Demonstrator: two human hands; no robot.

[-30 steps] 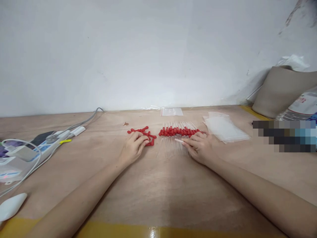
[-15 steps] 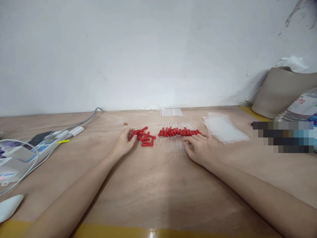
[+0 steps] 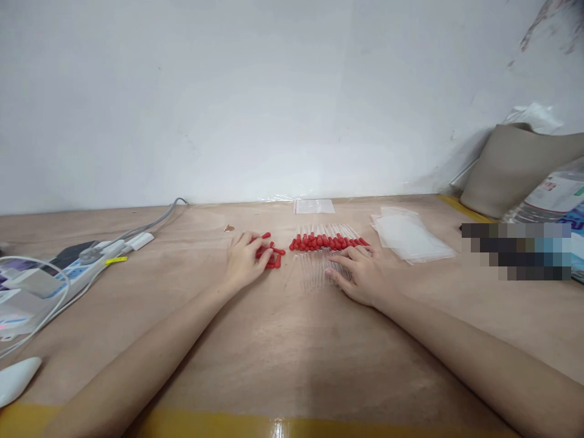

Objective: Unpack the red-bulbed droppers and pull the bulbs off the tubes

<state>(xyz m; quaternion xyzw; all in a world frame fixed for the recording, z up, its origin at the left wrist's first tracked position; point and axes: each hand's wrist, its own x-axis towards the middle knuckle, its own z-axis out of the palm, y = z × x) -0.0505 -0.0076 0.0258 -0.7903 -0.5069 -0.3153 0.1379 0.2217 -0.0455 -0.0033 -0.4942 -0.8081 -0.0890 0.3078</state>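
Observation:
My left hand rests over a small pile of loose red rubber bulbs, fingers apart and curved across it, hiding part of the pile. To the right lies a row of droppers with red bulbs and thin clear tubes, some tubes pointing to the wall and others toward me. My right hand is at the right end of this row. Its thumb and fingers are spread over the clear tubes, touching some of them; no firm grip shows.
Clear zip bags lie right of the droppers, and another small bag is near the wall. A power strip with cables sits at left, above a white mouse. A bottle and a grey-brown container stand at right.
My left hand has moved right and now covers much of the bulb pile. My right thumb and fingers have spread and shifted slightly left over the tubes.

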